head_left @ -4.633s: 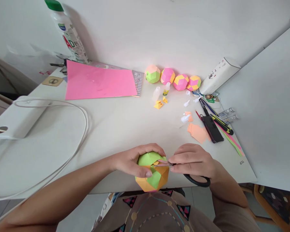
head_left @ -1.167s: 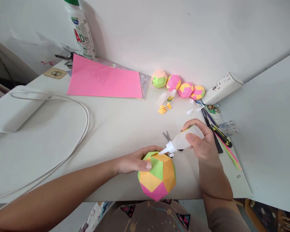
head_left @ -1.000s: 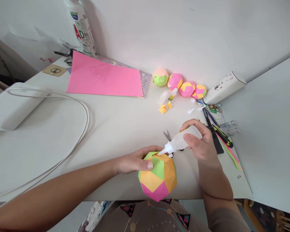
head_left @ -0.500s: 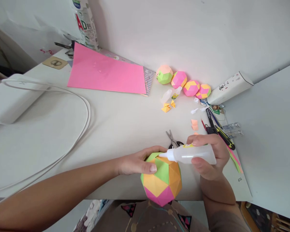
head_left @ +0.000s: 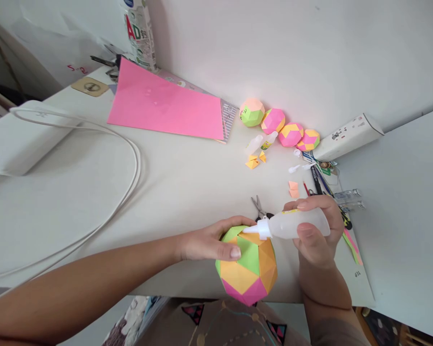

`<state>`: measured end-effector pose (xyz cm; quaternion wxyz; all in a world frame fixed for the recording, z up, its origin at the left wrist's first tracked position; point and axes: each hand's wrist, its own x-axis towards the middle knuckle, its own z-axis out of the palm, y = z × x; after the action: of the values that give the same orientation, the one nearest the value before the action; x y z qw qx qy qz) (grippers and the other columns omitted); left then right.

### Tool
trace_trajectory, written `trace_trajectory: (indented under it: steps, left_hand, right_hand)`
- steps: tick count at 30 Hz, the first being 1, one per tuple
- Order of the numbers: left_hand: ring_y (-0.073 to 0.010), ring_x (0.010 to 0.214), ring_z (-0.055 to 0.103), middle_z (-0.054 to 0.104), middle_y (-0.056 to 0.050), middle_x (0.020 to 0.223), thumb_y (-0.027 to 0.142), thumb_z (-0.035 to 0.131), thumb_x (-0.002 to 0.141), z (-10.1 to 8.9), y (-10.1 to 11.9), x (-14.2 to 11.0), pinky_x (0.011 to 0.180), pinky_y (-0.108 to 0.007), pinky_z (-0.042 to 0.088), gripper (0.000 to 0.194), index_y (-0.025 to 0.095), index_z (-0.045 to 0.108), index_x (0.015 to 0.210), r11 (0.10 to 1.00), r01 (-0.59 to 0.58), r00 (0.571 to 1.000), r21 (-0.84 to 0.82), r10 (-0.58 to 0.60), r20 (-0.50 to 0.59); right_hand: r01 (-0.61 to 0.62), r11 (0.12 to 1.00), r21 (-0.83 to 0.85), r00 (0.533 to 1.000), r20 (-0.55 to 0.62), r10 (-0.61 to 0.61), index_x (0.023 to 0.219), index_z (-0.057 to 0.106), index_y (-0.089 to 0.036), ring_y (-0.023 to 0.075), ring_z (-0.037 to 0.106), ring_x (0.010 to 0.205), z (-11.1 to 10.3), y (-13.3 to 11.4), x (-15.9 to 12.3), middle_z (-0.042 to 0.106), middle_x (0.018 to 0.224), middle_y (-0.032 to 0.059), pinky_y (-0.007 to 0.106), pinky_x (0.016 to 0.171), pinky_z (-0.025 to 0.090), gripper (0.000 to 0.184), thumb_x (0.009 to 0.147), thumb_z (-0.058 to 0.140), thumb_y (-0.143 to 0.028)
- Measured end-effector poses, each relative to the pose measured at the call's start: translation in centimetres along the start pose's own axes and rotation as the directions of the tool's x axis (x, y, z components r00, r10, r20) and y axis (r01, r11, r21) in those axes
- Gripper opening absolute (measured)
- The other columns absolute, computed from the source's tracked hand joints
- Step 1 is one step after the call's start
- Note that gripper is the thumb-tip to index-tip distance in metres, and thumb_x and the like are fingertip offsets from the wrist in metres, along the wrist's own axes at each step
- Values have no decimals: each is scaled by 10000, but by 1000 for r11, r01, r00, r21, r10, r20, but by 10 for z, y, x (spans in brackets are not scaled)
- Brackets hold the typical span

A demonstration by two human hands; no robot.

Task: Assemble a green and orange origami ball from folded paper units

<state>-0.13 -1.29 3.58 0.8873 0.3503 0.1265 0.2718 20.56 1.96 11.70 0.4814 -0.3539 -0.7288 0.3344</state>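
A folded paper ball [head_left: 241, 276] in orange, green and pink rests in my left hand [head_left: 216, 242], near the front edge of the table. My left thumb presses on its front face while the fingers curve behind it, partly hidden. My right hand [head_left: 319, 230] is closed around a translucent glue bottle [head_left: 285, 225], tilted almost level. Its white nozzle tip meets the ball's top, at a seam beside a green and an orange facet. Just behind the bottle lie small scissors [head_left: 259, 206], their handles partly covered.
Several smaller paper balls [head_left: 273, 120] line the wall. Near them lie small glue bottles [head_left: 254, 144] and orange paper pieces [head_left: 252, 162]. Pink paper sheets [head_left: 166, 105] lie at the back left. A white cable [head_left: 135, 163] loops across the left side. Pens and a cutter crowd the right edge.
The view has shifted slightly. My right hand has tipped the bottle more, its base now higher, with the nozzle still at the ball's top. My left hand keeps its hold.
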Motion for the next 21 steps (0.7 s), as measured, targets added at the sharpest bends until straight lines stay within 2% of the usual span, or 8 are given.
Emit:
trace_trajectory:
  steps: [14,21]
  left_hand:
    - [-260,1063,584,582,-82,1182,527,832,605,-1,-1,0,900,-377,447,816,226,467,1270,999,27,999,-21,-27,-21]
    - [-264,1059,574,576,-86,1173,526,837,598,0,-1,-1,896,-380,438,841,211,450,1275,999,38,999,-17,-38,-30]
  right_hand:
    - [8,996,85,1000,9,-9,950,620,-268,146,515,483,2,-2,1,550,598,-26,248,372,375,157,820,679,-335]
    - [6,994,112,1000,10,-7,959,623,-262,136,513,499,2,-2,0,546,625,-26,236,402,403,159,817,682,-300]
